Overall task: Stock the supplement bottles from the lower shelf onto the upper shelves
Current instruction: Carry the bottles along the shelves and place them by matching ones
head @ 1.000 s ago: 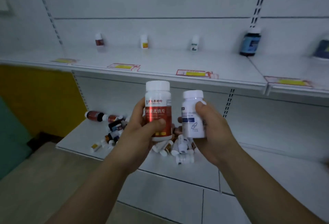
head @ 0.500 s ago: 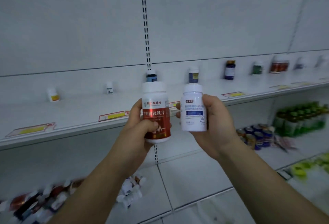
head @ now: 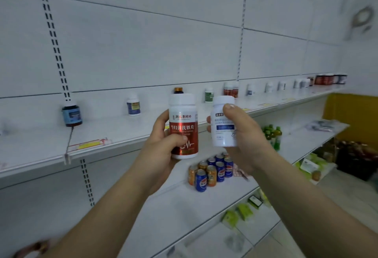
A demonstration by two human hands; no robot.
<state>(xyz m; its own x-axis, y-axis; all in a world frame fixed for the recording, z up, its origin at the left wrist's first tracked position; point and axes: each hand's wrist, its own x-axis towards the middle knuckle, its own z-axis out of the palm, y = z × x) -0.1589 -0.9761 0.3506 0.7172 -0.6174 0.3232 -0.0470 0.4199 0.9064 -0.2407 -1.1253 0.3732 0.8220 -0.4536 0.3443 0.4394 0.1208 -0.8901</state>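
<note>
My left hand (head: 161, 147) grips a white bottle with a red label (head: 183, 126), held upright in front of the upper shelf (head: 41, 145). My right hand (head: 243, 134) holds a smaller white bottle with a blue label (head: 222, 126) beside it, thumb across its front near the cap. Single bottles stand spaced along the back of the upper shelf: a dark blue one (head: 71, 115), a white and blue one (head: 133, 106), a green-labelled one (head: 209, 95) and a red pair (head: 231, 89). More bottles line the shelf's far right end (head: 327, 79).
Several soda cans (head: 210, 172) stand on the lower shelf (head: 163, 216) under my hands. Green bottles (head: 272, 133) sit further right on it. Green packets (head: 239, 213) lie on a shelf below. Yellow price tags (head: 90, 145) run along the upper shelf's front edge.
The view has swung to the right along the shelves; the pile of bottles on the lower shelf has left the view and soda cans have come in. Both hands still hold their bottles.
</note>
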